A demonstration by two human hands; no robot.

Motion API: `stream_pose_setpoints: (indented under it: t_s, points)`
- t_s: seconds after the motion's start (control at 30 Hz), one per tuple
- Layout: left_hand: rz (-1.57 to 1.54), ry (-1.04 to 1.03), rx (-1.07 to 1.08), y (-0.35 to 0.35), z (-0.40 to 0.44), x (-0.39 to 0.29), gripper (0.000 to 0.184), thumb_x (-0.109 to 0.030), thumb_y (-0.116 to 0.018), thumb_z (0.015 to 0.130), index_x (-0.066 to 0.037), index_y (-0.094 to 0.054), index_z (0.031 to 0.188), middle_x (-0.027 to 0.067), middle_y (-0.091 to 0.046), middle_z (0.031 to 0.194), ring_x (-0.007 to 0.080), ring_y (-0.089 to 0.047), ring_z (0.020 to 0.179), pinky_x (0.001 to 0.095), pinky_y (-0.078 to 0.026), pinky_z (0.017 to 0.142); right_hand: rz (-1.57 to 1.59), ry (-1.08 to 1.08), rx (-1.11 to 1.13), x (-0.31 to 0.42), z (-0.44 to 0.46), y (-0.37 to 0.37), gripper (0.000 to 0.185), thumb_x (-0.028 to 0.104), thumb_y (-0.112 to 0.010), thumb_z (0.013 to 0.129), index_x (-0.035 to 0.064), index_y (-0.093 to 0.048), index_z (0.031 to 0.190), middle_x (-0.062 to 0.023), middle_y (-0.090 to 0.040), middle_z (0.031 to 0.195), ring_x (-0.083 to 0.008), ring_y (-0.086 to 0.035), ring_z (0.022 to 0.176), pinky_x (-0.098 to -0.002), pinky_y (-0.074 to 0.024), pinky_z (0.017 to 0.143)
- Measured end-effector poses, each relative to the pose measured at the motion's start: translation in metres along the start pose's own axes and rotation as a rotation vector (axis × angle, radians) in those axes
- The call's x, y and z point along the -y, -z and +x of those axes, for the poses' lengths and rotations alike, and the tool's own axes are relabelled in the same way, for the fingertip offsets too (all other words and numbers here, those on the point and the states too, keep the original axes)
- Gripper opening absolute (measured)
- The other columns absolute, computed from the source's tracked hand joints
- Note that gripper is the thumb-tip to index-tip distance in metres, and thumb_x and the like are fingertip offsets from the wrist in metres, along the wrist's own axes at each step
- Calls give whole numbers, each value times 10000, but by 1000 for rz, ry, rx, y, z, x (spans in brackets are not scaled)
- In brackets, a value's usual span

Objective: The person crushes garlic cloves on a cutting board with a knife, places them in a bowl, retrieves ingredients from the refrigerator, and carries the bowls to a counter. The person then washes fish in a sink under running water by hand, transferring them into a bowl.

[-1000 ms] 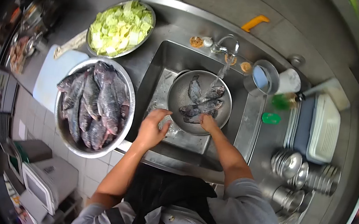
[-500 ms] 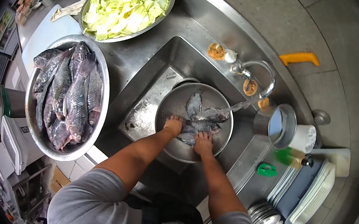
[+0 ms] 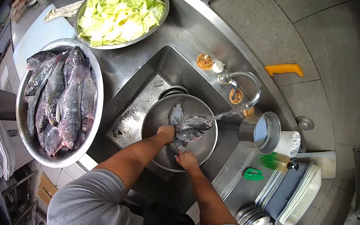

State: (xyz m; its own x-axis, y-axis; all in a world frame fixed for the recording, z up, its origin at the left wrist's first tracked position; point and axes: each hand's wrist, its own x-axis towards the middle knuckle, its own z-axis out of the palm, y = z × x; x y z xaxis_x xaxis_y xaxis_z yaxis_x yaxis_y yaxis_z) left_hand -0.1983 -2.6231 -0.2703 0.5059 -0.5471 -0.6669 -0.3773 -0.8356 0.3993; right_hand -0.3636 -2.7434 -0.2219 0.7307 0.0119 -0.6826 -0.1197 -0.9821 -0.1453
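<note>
In the sink, a round metal colander (image 3: pixel 151 113) holds several dark, wet fish (image 3: pixel 190 134), some pointing to the right. My left hand (image 3: pixel 166 133) is closed at the tail end of a fish on the left side of the colander. Lower down, my right hand (image 3: pixel 187 160) grips the nearest fish (image 3: pixel 177 145), its fingers partly hidden. Water runs from the curved faucet (image 3: pixel 257 95) down onto the fish at the upper right.
A big metal basin (image 3: pixel 91 137) heaped with whole fish stands left of the sink (image 3: pixel 119 127). Behind it is a bowl (image 3: pixel 162 19) of chopped cabbage (image 3: pixel 122 11). A metal pot (image 3: pixel 267 133), green bottle (image 3: pixel 273 161) and stacked trays (image 3: pixel 300 196) line the right side.
The view has shifted, so the sink and colander appear further left and lower. My left hand has closed at a fish's tail, and my right hand, earlier spread on the fish, now grips the nearest one.
</note>
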Motion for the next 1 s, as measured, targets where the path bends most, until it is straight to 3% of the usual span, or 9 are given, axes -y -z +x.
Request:
stream_pose_setpoints:
  t_s: [0.1,0.27,0.47,0.53,0.7,0.77,0.83,0.9,1.0]
  points:
    - [1,-123,-81,43,1,-28,285,-192,-706,796,-48,-773,1033,173,-742,1099,341,-713,1065,444,-569,911,-8,17,-35,5,0,-17,553,567,-543,957,53,-648,1132,-206,-723,1051,-372,-694,1033,-497,-533,890]
    - [208,-183,-63,108,-9,-67,246,-165,-644,867,-94,-788,1053,140,-737,1166,304,-712,1092,421,-572,902,-77,64,61,20,-1,-13,655,663,-518,924,65,-659,1152,-179,-722,1102,-362,-681,1082,-492,-531,906]
    - [112,-420,-313,144,-44,-77,267,-166,-664,857,-56,-723,1093,172,-748,1057,340,-727,1008,451,-578,861,-215,62,155,31,18,-32,474,449,-649,924,50,-657,1179,-154,-722,1144,-347,-677,1107,-470,-532,951]
    - [94,-456,-359,153,-66,-71,306,-194,-687,849,-62,-683,1125,181,-742,1015,354,-724,973,463,-577,836,-39,-14,103,32,10,-16,434,370,-696,862,48,-679,1154,-173,-718,1150,-362,-677,1100,-476,-532,956]
    - [-72,-379,-588,148,-140,-33,297,-174,-710,818,-35,-620,1064,186,-727,959,378,-719,889,469,-585,779,241,-174,-73,9,14,26,495,420,-705,824,32,-718,1130,-238,-705,1140,-405,-669,1083,-499,-521,957]
    - [-126,-359,-631,149,-184,-15,301,-176,-720,813,-34,-609,1054,189,-716,954,380,-712,891,477,-581,779,208,-24,-226,-26,41,35,514,386,-707,820,5,-701,1165,-244,-722,1070,-358,-731,925,-471,-571,853]
    - [-182,-335,-678,155,-224,-5,306,-177,-730,808,-33,-598,1043,192,-706,948,382,-706,892,485,-578,778,573,-205,7,-25,45,101,499,311,-743,797,-28,-690,1160,-228,-726,1001,-278,-746,705,-412,-602,671]
    - [-241,-384,-696,166,-264,4,317,-192,-750,805,-36,-589,1030,206,-685,973,383,-696,912,489,-572,772,733,-261,-93,-27,56,143,515,197,-761,794,-69,-643,1219,-196,-717,921,-222,-701,554,-357,-577,514]
    - [-286,-439,-737,195,-321,15,362,-214,-770,808,-35,-586,1064,202,-685,981,402,-685,929,488,-555,809,1023,-329,-231,-8,49,204,593,132,-747,810,-78,-560,1332,-198,-720,924,-254,-707,578,-365,-589,497]
